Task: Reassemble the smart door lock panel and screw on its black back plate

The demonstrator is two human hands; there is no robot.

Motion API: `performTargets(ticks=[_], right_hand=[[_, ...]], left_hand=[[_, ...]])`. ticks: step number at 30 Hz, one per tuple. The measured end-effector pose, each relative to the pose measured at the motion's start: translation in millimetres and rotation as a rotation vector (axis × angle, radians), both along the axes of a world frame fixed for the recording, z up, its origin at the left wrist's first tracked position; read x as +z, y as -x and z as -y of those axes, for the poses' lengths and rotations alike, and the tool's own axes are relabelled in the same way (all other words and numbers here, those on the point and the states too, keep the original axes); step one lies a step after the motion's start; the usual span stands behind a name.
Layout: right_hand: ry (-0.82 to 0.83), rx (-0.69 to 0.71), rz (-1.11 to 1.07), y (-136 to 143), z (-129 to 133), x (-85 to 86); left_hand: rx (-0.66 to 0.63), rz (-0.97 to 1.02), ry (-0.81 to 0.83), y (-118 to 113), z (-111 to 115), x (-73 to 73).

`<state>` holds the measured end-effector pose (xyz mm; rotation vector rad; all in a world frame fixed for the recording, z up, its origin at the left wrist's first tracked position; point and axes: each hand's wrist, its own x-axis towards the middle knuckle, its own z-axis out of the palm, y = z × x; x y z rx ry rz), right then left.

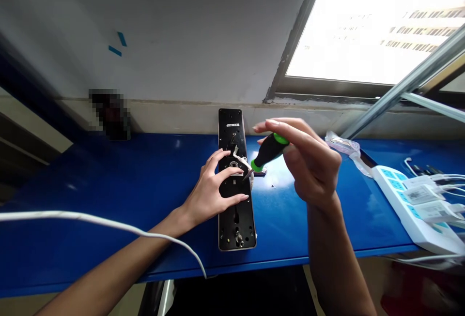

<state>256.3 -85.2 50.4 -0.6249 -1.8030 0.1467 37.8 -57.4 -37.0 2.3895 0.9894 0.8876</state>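
A long black door lock panel (236, 214) lies back side up on the blue table, with screw posts, holes and a small white label. A white connector cable (242, 160) crosses its middle. My left hand (214, 185) rests over the panel from the left, fingers and thumb spread, fingertips on its surface. A screwdriver (269, 151) with a black and green handle is gripped in my right hand (312, 161). The screwdriver slants down to the left, its tip at the panel's middle near my left index finger. Whether the tip sits in a screw I cannot tell.
A white power strip (403, 204) with several plugged-in adapters stands at the right, near a clear plastic bag (343, 144). One white cable (90, 217) runs across the left foreground, over my forearm. The wall and window (363, 30) rise behind the blue table (109, 180).
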Motion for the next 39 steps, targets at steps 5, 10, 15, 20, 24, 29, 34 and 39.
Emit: performTargets(ticks=[5, 10, 15, 20, 24, 29, 34, 39], right_hand=[[0.000, 0.024, -0.021, 0, 0, -1.0], [-0.091, -0.094, -0.023, -4, -4, -1.1], [0.117, 0.069, -0.010, -8, -2, -5.7], [-0.052, -0.139, -0.042, -9, -2, -7.2], [0.008, -0.068, 0.000, -9, 0, -9.4], [0.048, -0.008, -0.019, -25, 2, -11.9], [-0.031, -0.282, -0.049, -53, 5, -9.4], [0.350, -0.324, 0.098, -71, 3, -16.4]], left_hand=[[0.000, 0.009, -0.007, 0, -1, -1.5], [0.003, 0.016, -0.021, -1, -1, -2.1], [-0.006, 0.016, -0.042, -1, -1, -2.7], [0.015, 0.009, -0.109, -3, -1, -1.6], [0.008, 0.010, -0.163, -6, 0, -1.1], [-0.015, 0.004, -0.249, -8, -1, -1.2], [-0.104, -0.010, -0.352, -19, 1, 7.6], [-0.252, -0.146, -0.452, -48, -1, 19.0]])
